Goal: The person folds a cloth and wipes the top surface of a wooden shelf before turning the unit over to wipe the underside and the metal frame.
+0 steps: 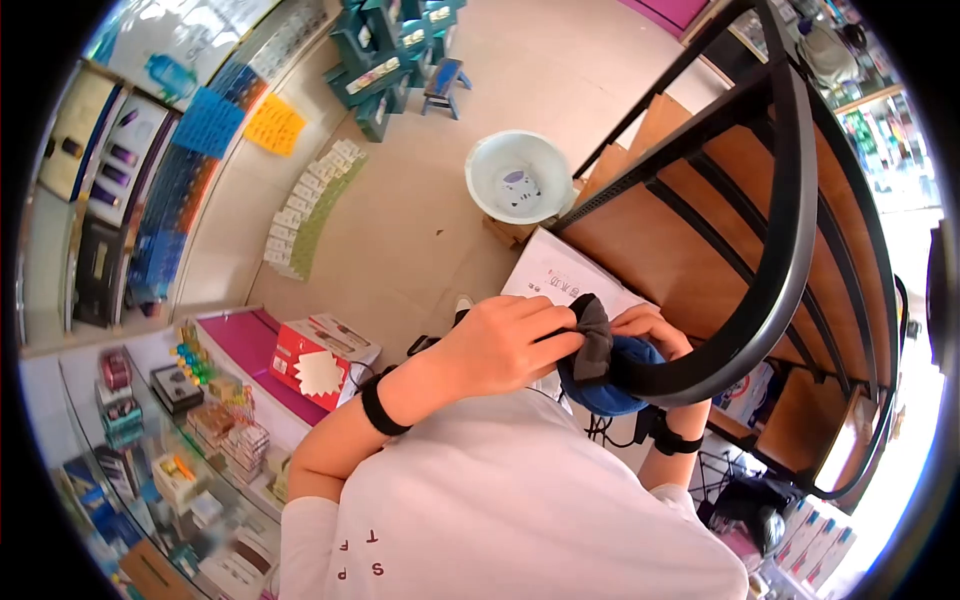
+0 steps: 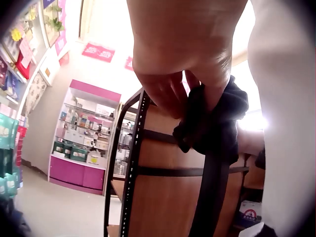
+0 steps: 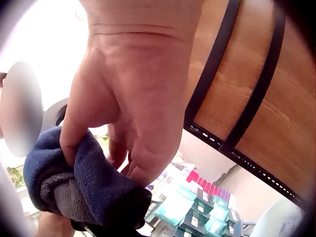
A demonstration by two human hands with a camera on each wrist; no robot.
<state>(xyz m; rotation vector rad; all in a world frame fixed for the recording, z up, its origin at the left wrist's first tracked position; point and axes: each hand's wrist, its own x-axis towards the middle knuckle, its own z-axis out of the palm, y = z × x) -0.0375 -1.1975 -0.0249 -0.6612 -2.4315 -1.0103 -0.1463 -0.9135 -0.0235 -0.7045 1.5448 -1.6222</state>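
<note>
My left hand (image 1: 505,345) pinches a dark grey cloth (image 1: 592,340), bunched up between its thumb and fingers. Beside it my right hand (image 1: 652,328) holds a blue cloth (image 1: 605,398) from the far side. Fuzzy and folded over, the blue cloth (image 3: 91,168) lies against a grey fold (image 3: 69,197) in the right wrist view, with the thumb pressed on it. Both fabrics are gathered round the end of a black metal rail (image 1: 720,365). In the left wrist view the dark bundle (image 2: 217,123) sits atop the black bar (image 2: 213,197), its underside in shadow.
The rail belongs to a rack with wooden panels (image 1: 680,220) on the right. A white tub (image 1: 518,140), a blue stool (image 1: 446,85) and green boxes (image 1: 375,70) stand ahead on the floor. A glass display counter (image 1: 150,470) with small goods runs along the left.
</note>
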